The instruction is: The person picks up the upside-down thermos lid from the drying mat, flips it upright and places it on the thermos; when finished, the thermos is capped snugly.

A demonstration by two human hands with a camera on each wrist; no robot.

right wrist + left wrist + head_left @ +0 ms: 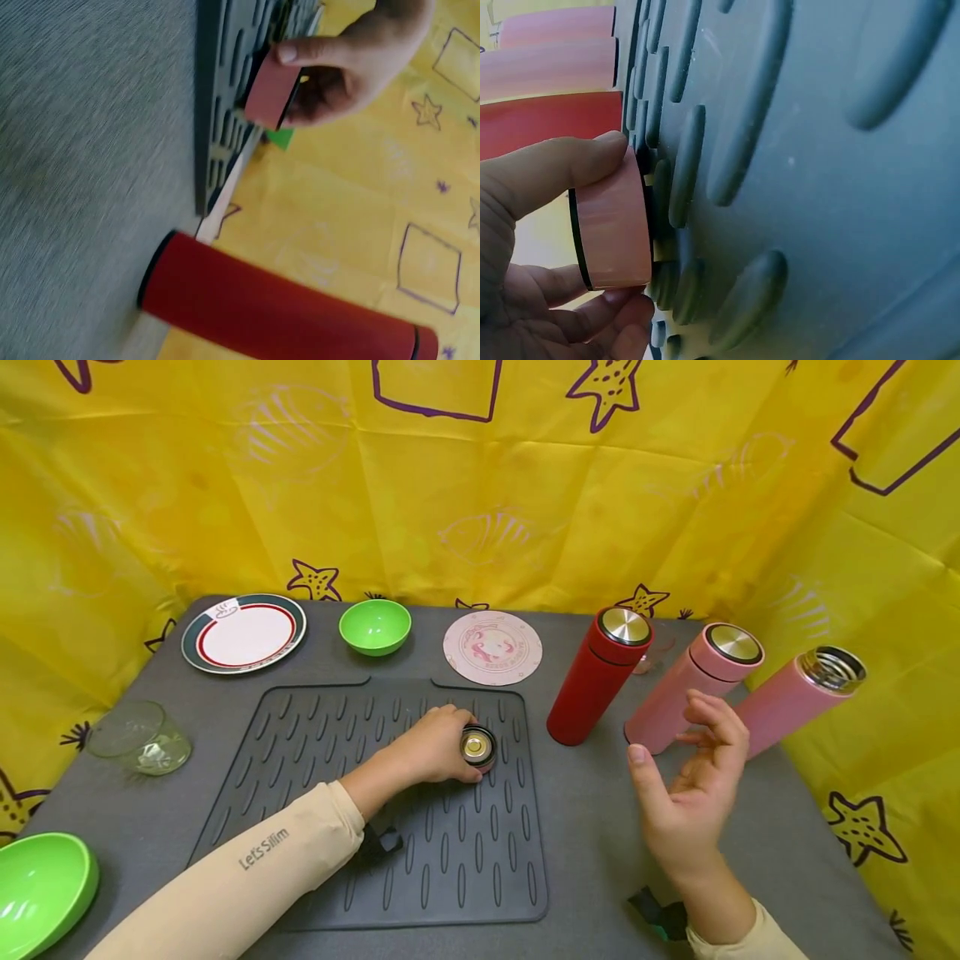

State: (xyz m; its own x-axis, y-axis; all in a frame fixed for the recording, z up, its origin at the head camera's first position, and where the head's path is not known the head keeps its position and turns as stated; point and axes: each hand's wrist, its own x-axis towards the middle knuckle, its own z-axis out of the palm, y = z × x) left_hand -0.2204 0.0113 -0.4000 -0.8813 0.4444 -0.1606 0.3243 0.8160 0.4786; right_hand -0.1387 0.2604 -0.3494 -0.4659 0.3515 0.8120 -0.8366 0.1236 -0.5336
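My left hand (435, 745) grips a pink flask lid (477, 747) by its sides, with the gold-coloured inner face turned up. In the left wrist view, thumb and fingers span the lid (615, 232), its lower edge right at the ribbed grey drying mat (337, 827). My right hand (693, 802) is raised over the right side of the table, fingers loosely bent and holding nothing. Just beyond it are a pink flask with its lid on (678, 697) and a pink flask without a lid (783, 706), its steel neck showing. A red lidded flask (588, 689) stands left of these.
Along the back lie a rimmed plate (247, 637), a green bowl (375, 628) and a round pink mat (492, 648). A glass (153, 745) is at the left, with another green bowl (45, 893) at the near left corner. Yellow patterned cloth (480, 485) surrounds the table.
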